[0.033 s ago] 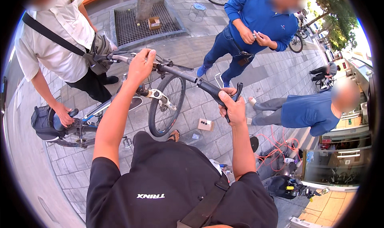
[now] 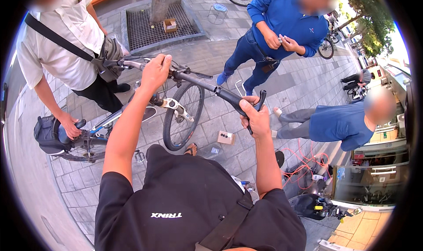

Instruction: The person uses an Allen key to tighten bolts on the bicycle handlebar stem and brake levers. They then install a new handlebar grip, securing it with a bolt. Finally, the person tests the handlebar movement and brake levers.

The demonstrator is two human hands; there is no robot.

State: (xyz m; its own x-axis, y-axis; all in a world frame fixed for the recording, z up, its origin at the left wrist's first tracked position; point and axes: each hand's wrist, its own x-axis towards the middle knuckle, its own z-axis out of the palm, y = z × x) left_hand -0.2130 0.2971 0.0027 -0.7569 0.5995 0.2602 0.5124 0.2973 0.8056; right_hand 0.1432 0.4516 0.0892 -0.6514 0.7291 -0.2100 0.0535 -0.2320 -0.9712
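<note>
My left hand (image 2: 155, 72) is closed around the bicycle's handlebar (image 2: 194, 78) close to its middle. At the bar's right end, my right hand (image 2: 256, 118) wraps around a black handlebar grip (image 2: 231, 97) with a curved bar end (image 2: 263, 99) sticking up beside my fingers. The grip's inner edge meets the bar's dark tube. Below the bar stand the front wheel (image 2: 184, 116) and the white fork (image 2: 175, 105). On the left, a person in a white shirt (image 2: 66, 22) rests a hand on the bicycle's saddle (image 2: 66, 130).
A person in blue (image 2: 286, 22) stands ahead, fingering something small; another in a blue T-shirt (image 2: 337, 123) is at the right. A small cardboard box (image 2: 226, 138) lies on the paving by the wheel. Red hose (image 2: 304, 163) coils at the right, near a shopfront (image 2: 370, 185).
My right hand and the handlebar grip have shifted very slightly to the left. My left hand has stayed in place on the bar.
</note>
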